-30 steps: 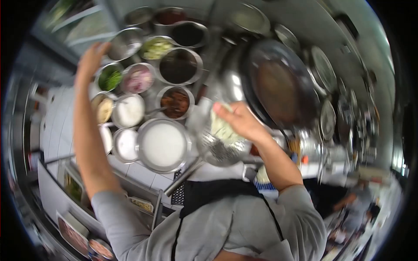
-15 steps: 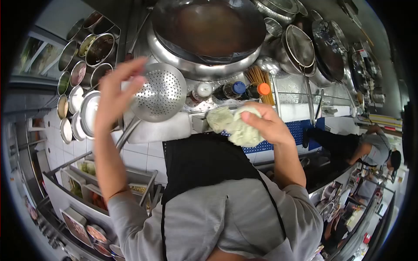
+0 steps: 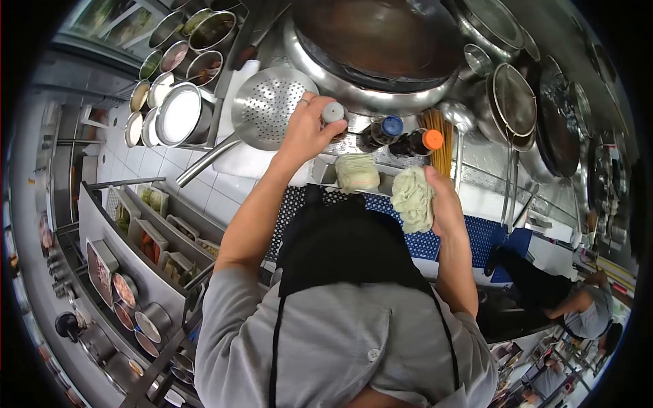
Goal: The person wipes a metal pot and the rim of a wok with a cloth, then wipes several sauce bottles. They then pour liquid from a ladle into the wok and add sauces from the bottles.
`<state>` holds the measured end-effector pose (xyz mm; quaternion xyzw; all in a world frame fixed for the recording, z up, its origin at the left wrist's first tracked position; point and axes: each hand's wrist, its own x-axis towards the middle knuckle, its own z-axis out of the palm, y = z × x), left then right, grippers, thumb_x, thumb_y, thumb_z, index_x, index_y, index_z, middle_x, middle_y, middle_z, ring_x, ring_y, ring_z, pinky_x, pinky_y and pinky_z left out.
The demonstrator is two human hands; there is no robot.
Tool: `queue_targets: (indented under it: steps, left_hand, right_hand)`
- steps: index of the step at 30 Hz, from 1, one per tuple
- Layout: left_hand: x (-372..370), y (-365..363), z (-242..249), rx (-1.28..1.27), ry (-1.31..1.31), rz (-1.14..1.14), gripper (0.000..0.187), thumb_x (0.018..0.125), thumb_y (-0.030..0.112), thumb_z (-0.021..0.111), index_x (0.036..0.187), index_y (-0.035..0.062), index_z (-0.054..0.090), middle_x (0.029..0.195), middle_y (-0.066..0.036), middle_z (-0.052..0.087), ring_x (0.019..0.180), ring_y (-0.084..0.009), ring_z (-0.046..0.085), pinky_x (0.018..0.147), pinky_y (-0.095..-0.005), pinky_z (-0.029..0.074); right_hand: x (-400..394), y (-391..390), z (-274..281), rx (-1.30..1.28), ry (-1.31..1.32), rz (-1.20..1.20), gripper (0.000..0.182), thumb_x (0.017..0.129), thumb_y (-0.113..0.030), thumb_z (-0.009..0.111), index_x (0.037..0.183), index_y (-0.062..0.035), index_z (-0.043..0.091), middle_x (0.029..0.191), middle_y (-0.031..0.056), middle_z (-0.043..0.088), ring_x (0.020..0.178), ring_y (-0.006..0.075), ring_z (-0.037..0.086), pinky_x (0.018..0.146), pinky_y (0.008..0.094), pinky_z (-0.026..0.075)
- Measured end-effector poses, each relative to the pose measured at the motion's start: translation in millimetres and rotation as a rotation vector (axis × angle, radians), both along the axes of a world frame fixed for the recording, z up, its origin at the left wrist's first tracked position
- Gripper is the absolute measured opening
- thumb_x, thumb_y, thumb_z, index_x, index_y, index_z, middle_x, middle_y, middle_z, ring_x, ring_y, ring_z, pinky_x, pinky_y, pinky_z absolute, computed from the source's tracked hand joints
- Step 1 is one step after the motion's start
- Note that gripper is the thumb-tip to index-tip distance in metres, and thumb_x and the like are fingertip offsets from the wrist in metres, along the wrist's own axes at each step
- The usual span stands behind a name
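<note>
My left hand (image 3: pixel 300 141) is closed around a small bottle with a whitish cap (image 3: pixel 332 112) at the counter's edge. Just left of it lies a perforated metal strainer ladle (image 3: pixel 266 105), its handle pointing toward the floor. In my right hand (image 3: pixel 445 204) hangs a crumpled pale green cloth (image 3: pixel 412 198), pinched along its right side. A second pale green cloth (image 3: pixel 357 173) rests folded on the counter edge between my hands. Beyond it stand a dark bottle with a blue cap (image 3: pixel 391 126) and another with an orange cap (image 3: pixel 432 140).
A large wok (image 3: pixel 381 37) sits on its burner ring ahead. Metal pots of ingredients (image 3: pixel 180 112) crowd the left. A bamboo brush (image 3: pixel 439 143), a ladle (image 3: pixel 457 117) and strainers (image 3: pixel 513 102) are at right. A co-worker (image 3: pixel 578 299) bends over at far right.
My left hand has moved right, past the strainer ladle, and grasped the white-capped bottle. My right hand has moved right with one cloth, apart from the folded one. The view has shifted.
</note>
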<state>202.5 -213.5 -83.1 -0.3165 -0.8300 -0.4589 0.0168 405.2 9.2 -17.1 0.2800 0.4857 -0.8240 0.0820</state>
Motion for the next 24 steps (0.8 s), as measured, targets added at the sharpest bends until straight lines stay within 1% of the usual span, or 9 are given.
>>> queue_targets:
  steps: [3, 5, 7, 14, 16, 18, 21, 23, 24]
  left_hand:
    - [-20, -19, 18, 0.143, 0.042, 0.053, 0.039, 0.081, 0.023, 0.08, 0.108, -0.0004, 0.065, 0.101, -0.013, 0.058, 0.09, -0.0265, 0.06, 0.077, -0.0374, 0.051]
    - [-30, -36, 46, 0.444, -0.209, 0.07, 0.037, 0.084, 0.024, 0.08, 0.108, -0.0008, 0.065, 0.098, -0.007, 0.058, 0.09, -0.0168, 0.059, 0.075, -0.0313, 0.051]
    - [-46, -61, 73, 0.505, -0.128, 0.127, 0.034, 0.086, 0.022, 0.078, 0.107, -0.0015, 0.065, 0.097, -0.004, 0.057, 0.088, -0.0112, 0.059, 0.073, -0.0258, 0.051]
    - [-84, -143, 106, 0.725, -0.169, 0.226, 0.031, 0.091, 0.017, 0.074, 0.112, -0.003, 0.064, 0.098, -0.003, 0.067, 0.085, -0.0095, 0.061, 0.078, -0.0229, 0.048]
    - [-91, -155, 99, 0.732, -0.143, 0.239, 0.031, 0.091, 0.016, 0.074, 0.113, -0.0032, 0.063, 0.098, -0.004, 0.066, 0.086, -0.0093, 0.061, 0.078, -0.023, 0.049]
    - [-97, -166, 91, 0.751, -0.138, 0.28, 0.032, 0.091, 0.016, 0.073, 0.115, -0.0029, 0.063, 0.099, -0.004, 0.066, 0.088, -0.0096, 0.061, 0.078, -0.0239, 0.05]
    - [-101, -173, 88, 0.775, -0.163, 0.279, 0.033, 0.091, 0.017, 0.074, 0.116, -0.0026, 0.062, 0.103, -0.006, 0.066, 0.089, -0.0111, 0.062, 0.077, -0.0253, 0.051]
    - [-105, -173, 88, 0.765, -0.177, 0.272, 0.034, 0.091, 0.018, 0.074, 0.115, -0.0026, 0.062, 0.103, -0.007, 0.067, 0.09, -0.0119, 0.063, 0.079, -0.0249, 0.051]
    - [-108, -170, 92, 0.784, -0.195, 0.249, 0.035, 0.091, 0.019, 0.074, 0.116, -0.0027, 0.062, 0.103, -0.007, 0.067, 0.091, -0.0122, 0.063, 0.08, -0.0247, 0.051]
  right_hand:
    - [-6, -10, -15, 0.099, 0.055, 0.057, 0.026, 0.102, -0.021, 0.054, 0.111, 0.0009, 0.064, 0.097, 0.0058, 0.068, 0.086, 0.011, 0.066, 0.077, 0.0252, 0.054]
    - [-19, -25, -7, 0.153, 0.051, 0.066, 0.02, 0.098, -0.014, 0.061, 0.113, -0.0011, 0.064, 0.097, 0.0027, 0.067, 0.086, 0.0083, 0.063, 0.076, 0.0236, 0.052]
    - [-40, -42, -8, 0.142, 0.096, 0.096, 0.022, 0.096, -0.013, 0.064, 0.114, -0.001, 0.063, 0.097, 0.003, 0.067, 0.087, 0.009, 0.064, 0.077, 0.0241, 0.052]
    - [-144, -113, -41, 0.037, 0.055, 0.241, 0.033, 0.09, -0.009, 0.071, 0.121, -0.0022, 0.06, 0.105, 0.0082, 0.067, 0.09, 0.014, 0.066, 0.074, 0.029, 0.055]
    - [-175, -139, -74, 0.2, 0.122, 0.208, 0.042, 0.089, -0.013, 0.072, 0.126, 0.0016, 0.058, 0.102, 0.0134, 0.07, 0.088, 0.0208, 0.069, 0.073, 0.0327, 0.056]
    - [-198, -155, -94, 0.59, 0.202, 0.296, 0.05, 0.09, -0.019, 0.071, 0.132, 0.0023, 0.055, 0.111, 0.019, 0.069, 0.1, 0.0236, 0.068, 0.083, 0.036, 0.055]
    - [-180, -150, -54, 0.926, 0.261, 0.376, 0.052, 0.091, -0.026, 0.071, 0.133, 0.0008, 0.057, 0.121, 0.0233, 0.066, 0.111, 0.0236, 0.065, 0.092, 0.0374, 0.052]
    - [-145, -125, -40, 0.795, 0.522, 0.313, 0.034, 0.094, -0.028, 0.067, 0.117, -0.0028, 0.068, 0.094, 0.0129, 0.07, 0.084, 0.0178, 0.067, 0.077, 0.0311, 0.054]
    - [-120, -101, -19, 0.774, 0.435, 0.361, 0.027, 0.095, -0.027, 0.066, 0.105, -0.0018, 0.069, 0.085, 0.0101, 0.069, 0.078, 0.0154, 0.066, 0.071, 0.0287, 0.053]
